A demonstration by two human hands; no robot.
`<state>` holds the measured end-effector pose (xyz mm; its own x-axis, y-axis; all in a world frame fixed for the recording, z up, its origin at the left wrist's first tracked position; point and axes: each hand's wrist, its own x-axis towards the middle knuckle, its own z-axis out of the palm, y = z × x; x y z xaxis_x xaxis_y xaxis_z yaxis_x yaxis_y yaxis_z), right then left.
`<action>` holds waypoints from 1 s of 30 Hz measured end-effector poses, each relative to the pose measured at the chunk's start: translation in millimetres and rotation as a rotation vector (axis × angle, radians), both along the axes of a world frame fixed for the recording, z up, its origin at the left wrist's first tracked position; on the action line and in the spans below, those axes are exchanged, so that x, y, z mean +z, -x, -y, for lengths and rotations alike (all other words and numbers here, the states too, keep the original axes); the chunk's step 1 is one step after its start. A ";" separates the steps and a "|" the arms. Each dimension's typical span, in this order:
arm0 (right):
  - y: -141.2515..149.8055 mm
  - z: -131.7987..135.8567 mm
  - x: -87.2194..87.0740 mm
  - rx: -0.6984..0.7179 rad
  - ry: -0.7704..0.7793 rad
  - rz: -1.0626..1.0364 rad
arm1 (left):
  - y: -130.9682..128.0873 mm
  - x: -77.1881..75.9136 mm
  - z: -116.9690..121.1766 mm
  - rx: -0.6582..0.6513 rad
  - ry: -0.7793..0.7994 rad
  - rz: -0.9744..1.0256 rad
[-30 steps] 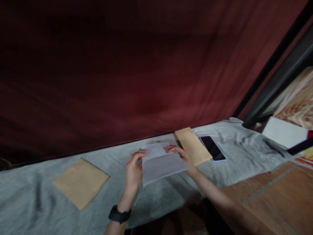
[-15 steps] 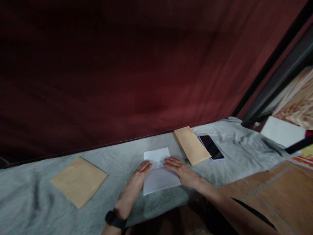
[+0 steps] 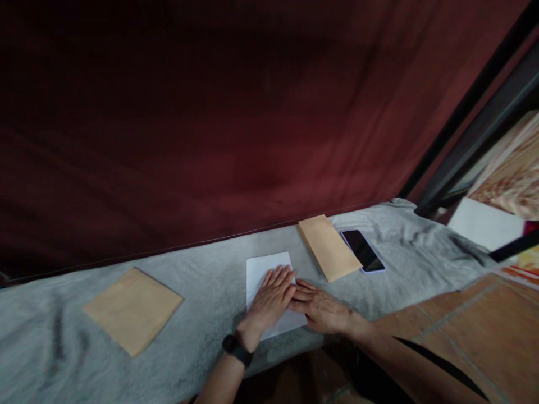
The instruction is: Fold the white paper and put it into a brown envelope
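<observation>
Left hand (image 3: 272, 300) and right hand (image 3: 320, 309) both flat, palms down, fingers spread, pressing the white paper (image 3: 269, 268) onto the grey cloth (image 3: 210, 280), probably flattening a fold. Just right: tan envelope (image 3: 328, 247), phone (image 3: 362, 250). Far left: another envelope (image 3: 132, 310).

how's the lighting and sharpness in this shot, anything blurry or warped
Head view: dim and soft all over, the dark red curtain nearly black at top; the white paper under the left hand and right hand is brightest; the grey cloth edge bows from lens warp; the phone screen shows no glare.
</observation>
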<state>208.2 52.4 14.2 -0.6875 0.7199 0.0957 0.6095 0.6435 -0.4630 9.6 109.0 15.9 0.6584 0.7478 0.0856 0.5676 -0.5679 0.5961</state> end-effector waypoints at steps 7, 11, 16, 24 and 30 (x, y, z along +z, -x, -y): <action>-5.3 3.3 -2.7 0.011 0.010 0.004 | 18.5 -13.7 -21.3 0.219 -0.076 -0.039; -6.4 4.6 -0.8 0.008 0.008 0.002 | 42.3 -18.1 -30.9 0.411 -0.070 -0.054; -7.5 4.4 4.5 -0.003 0.017 0.011 | 70.0 -10.2 -29.7 0.476 -0.002 0.019; -9.6 3.6 -1.6 0.021 -0.012 0.024 | 73.2 12.9 43.7 -0.025 0.090 -0.055; -11.5 6.4 -13.9 0.025 -0.052 0.044 | 54.9 -15.1 78.5 -0.036 -0.351 -0.315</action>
